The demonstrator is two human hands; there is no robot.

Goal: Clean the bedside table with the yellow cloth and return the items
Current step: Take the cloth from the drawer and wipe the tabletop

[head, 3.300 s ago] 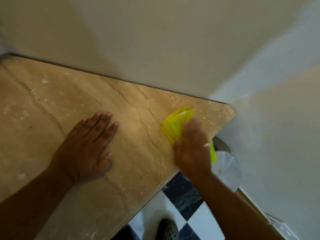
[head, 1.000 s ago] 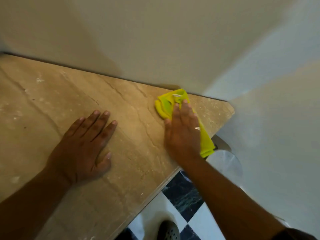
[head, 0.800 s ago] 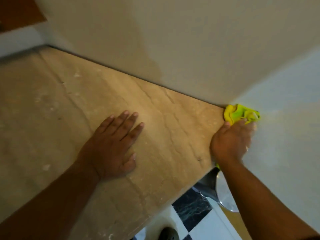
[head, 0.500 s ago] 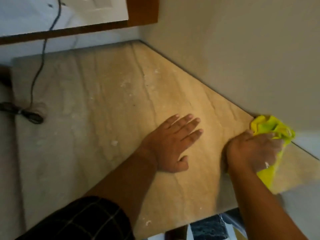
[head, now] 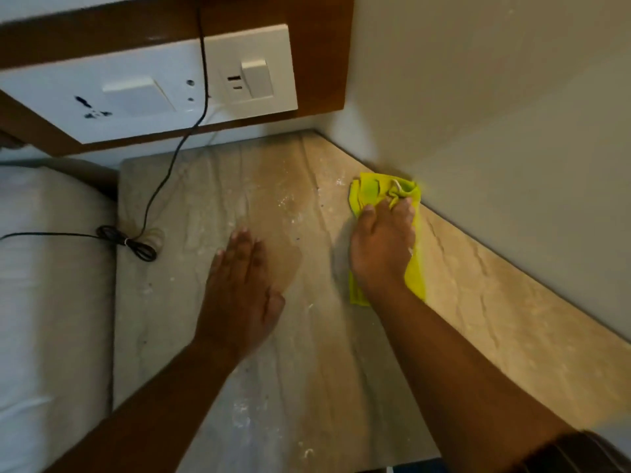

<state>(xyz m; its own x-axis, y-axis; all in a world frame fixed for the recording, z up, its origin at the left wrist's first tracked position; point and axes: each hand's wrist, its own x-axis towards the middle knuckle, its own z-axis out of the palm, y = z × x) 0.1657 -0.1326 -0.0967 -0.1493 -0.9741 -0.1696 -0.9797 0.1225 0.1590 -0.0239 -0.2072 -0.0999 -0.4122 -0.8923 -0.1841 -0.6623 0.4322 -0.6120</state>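
The bedside table has a beige marble top with white specks and dust. My right hand presses down on the yellow cloth, which lies bunched against the right wall; part of the cloth shows below my palm too. My left hand rests flat on the middle of the top, fingers together, holding nothing. No other items stand on the table.
A black cable runs down from the white switch and socket panel and lies coiled at the table's left edge. A white mattress borders the table on the left. The beige wall closes the right side.
The view has swung left, bringing in the socket panel, cable and mattress. My right hand has slid the cloth along the wall edge toward the back corner. My left hand stays flat.
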